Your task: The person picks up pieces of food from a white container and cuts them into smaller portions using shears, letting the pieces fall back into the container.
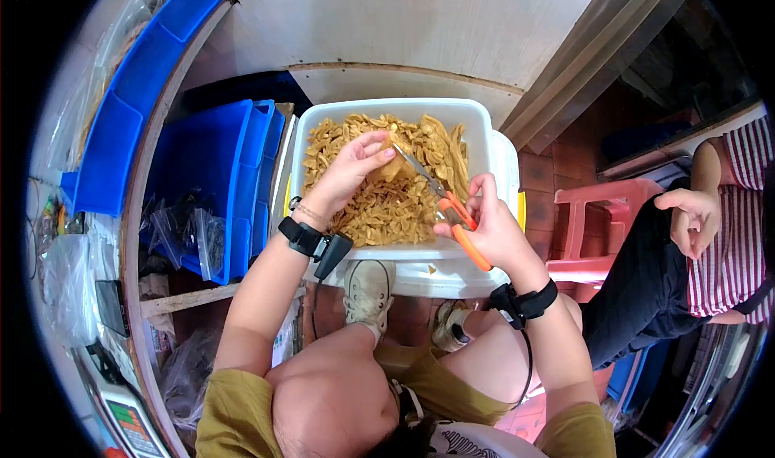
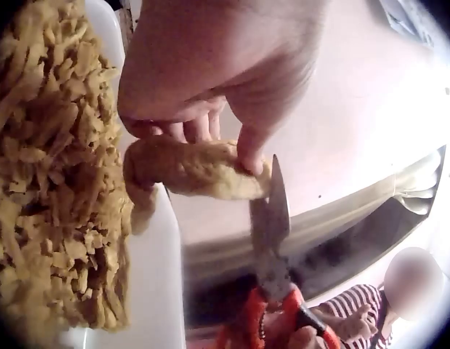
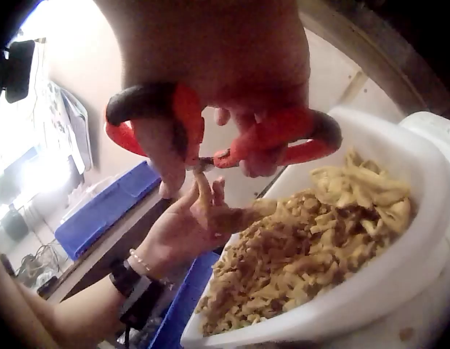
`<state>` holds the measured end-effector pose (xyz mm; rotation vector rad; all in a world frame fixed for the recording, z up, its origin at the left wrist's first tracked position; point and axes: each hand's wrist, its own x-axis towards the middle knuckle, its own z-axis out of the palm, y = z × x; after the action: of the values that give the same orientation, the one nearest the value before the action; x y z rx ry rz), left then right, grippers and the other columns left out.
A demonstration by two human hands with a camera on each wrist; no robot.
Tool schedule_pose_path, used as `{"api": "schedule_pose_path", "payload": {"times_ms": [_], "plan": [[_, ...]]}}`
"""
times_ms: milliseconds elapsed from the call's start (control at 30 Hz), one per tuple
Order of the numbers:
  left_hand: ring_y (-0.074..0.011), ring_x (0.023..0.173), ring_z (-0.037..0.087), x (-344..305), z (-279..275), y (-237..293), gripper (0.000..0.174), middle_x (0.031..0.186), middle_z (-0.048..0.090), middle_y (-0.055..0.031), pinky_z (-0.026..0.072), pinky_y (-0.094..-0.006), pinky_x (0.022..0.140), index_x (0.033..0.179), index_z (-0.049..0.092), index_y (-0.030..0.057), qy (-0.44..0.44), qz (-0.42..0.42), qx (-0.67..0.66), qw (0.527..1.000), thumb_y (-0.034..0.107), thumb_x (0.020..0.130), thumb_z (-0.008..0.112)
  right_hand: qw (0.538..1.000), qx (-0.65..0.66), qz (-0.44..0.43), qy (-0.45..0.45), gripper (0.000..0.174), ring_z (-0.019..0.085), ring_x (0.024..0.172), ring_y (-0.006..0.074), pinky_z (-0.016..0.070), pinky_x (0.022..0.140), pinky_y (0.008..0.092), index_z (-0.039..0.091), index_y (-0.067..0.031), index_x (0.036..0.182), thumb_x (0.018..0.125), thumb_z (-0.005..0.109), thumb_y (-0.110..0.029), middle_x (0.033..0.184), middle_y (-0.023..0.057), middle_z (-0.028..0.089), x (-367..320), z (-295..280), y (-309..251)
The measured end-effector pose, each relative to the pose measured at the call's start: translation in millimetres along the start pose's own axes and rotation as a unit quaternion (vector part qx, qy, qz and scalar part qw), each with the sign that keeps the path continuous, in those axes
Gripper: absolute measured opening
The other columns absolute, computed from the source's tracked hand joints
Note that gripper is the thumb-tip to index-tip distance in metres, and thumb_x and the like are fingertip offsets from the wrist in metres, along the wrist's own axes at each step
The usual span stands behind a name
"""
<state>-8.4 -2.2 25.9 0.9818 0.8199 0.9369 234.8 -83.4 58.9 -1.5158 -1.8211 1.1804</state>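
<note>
My left hand (image 1: 355, 167) pinches a soft, tan, folded strip of food (image 2: 203, 169) between thumb and fingers, over a white tub (image 1: 387, 109). In my right hand (image 1: 496, 228) is a pair of scissors (image 1: 458, 214) with orange and black handles, thumb and fingers through the loops. Their blades (image 2: 272, 218) meet the strip's end beside the left thumb. Small cut pieces (image 1: 379, 220) of the same tan food fill much of the tub below. Longer whole strips (image 3: 363, 185) lie along one side of it.
Blue bins (image 1: 202, 184) stand left of the tub, under a shelf with a blue tray (image 1: 133, 119). A seated person in a striped top (image 1: 731, 224) is at the right, near a pink stool (image 1: 601, 216). A white wall (image 1: 404, 22) rises behind the tub.
</note>
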Motion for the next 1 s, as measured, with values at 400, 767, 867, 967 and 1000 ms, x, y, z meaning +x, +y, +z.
{"api": "schedule_pose_path", "payload": {"times_ms": [400, 767, 867, 967, 1000], "plan": [[-0.0047, 0.085, 0.058, -1.1, 5.2, 0.5, 0.024, 0.097, 0.065, 0.0016, 0.0469, -0.0214, 0.076, 0.109, 0.061, 0.0011, -0.008, 0.002, 0.063, 0.998, 0.020, 0.094, 0.058, 0.999, -0.041, 0.016, 0.003, 0.060, 0.053, 0.063, 0.0114, 0.0462, 0.061, 0.0263, 0.025, -0.0093, 0.099, 0.075, 0.079, -0.020, 0.082, 0.0131, 0.066, 0.3, 1.5, -0.2], [-0.0031, 0.082, 0.054, 1.6, 18.1, -6.2, 0.019, 0.091, 0.064, 0.0029, 0.0452, -0.0206, 0.073, 0.102, 0.065, 0.0007, 0.050, 0.068, 0.137, 0.987, 0.016, 0.092, 0.061, 0.995, 0.032, -0.073, 0.067, 0.062, 0.063, 0.075, 0.0287, 0.0489, 0.068, 0.0362, 0.028, -0.0034, 0.100, 0.078, 0.076, -0.037, 0.083, 0.0171, 0.061, 0.7, 24.0, 13.8], [-0.0034, 0.082, 0.055, 4.0, 12.3, -0.4, 0.019, 0.092, 0.064, 0.0029, 0.0453, -0.0206, 0.073, 0.102, 0.065, 0.0009, 0.041, 0.057, 0.132, 0.989, 0.017, 0.092, 0.061, 0.997, 0.028, -0.040, 0.057, 0.062, 0.064, 0.076, 0.0297, 0.0490, 0.068, 0.0368, 0.028, -0.0030, 0.099, 0.078, 0.076, -0.037, 0.082, 0.0169, 0.061, -1.3, 18.7, 3.7], [-0.0032, 0.082, 0.055, 1.7, 11.2, 3.0, 0.020, 0.092, 0.064, 0.0032, 0.0453, -0.0207, 0.074, 0.102, 0.065, 0.0010, 0.024, 0.041, 0.149, 0.988, 0.017, 0.092, 0.061, 0.999, 0.011, -0.005, 0.035, 0.062, 0.064, 0.078, 0.0310, 0.0490, 0.068, 0.0374, 0.028, -0.0031, 0.098, 0.078, 0.076, -0.037, 0.083, 0.0178, 0.060, -2.0, 16.4, -0.8], [-0.0030, 0.081, 0.054, 1.8, 12.1, 3.6, 0.020, 0.091, 0.064, 0.0033, 0.0453, -0.0207, 0.074, 0.102, 0.065, 0.0009, 0.019, 0.034, 0.171, 0.985, 0.017, 0.092, 0.060, 0.999, 0.029, -0.005, 0.040, 0.062, 0.064, 0.078, 0.0313, 0.0492, 0.069, 0.0375, 0.029, -0.0034, 0.098, 0.077, 0.076, -0.037, 0.083, 0.0183, 0.061, -1.4, 19.5, 1.5]]}}
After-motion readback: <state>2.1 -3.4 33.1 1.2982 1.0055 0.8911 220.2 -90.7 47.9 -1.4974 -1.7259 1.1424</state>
